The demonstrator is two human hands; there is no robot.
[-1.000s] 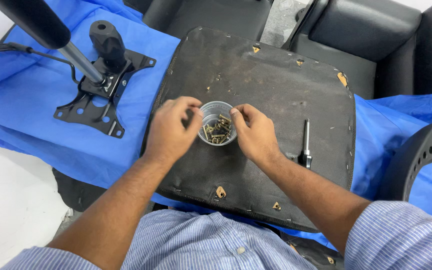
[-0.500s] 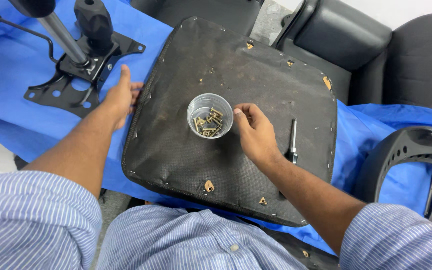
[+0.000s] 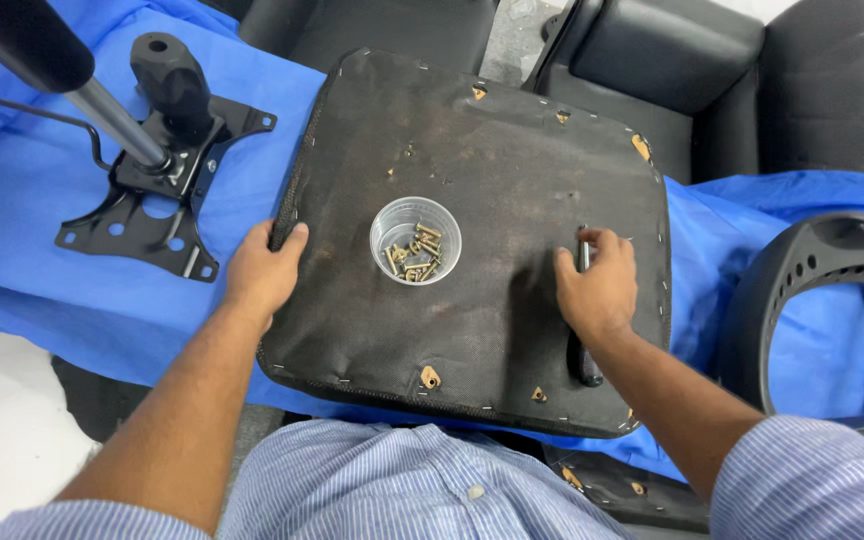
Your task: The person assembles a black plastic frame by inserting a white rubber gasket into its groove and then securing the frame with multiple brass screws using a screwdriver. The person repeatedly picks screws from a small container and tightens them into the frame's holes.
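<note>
A black upturned chair seat panel [image 3: 492, 150] lies on blue cloth in front of me. A clear plastic cup [image 3: 415, 240] holding several brass-coloured screws stands at its middle. My left hand [image 3: 264, 272] grips the seat panel's left edge, thumb on top. My right hand [image 3: 599, 285] lies over a slim black tool [image 3: 587, 368] on the right side of the seat panel. Its fingers curl around the shaft, and the tool's handle sticks out below the palm.
A black chair tilt mechanism [image 3: 157, 190] with a gas cylinder lies on the blue cloth [image 3: 42, 260] to the left. A curved black plastic chair part [image 3: 802, 270] lies at the right. Black cushions [image 3: 672, 50] sit behind.
My left hand came back from near the tilt mechanism to the seat panel's left edge. My right hand left the cup and moved right onto the black tool.
</note>
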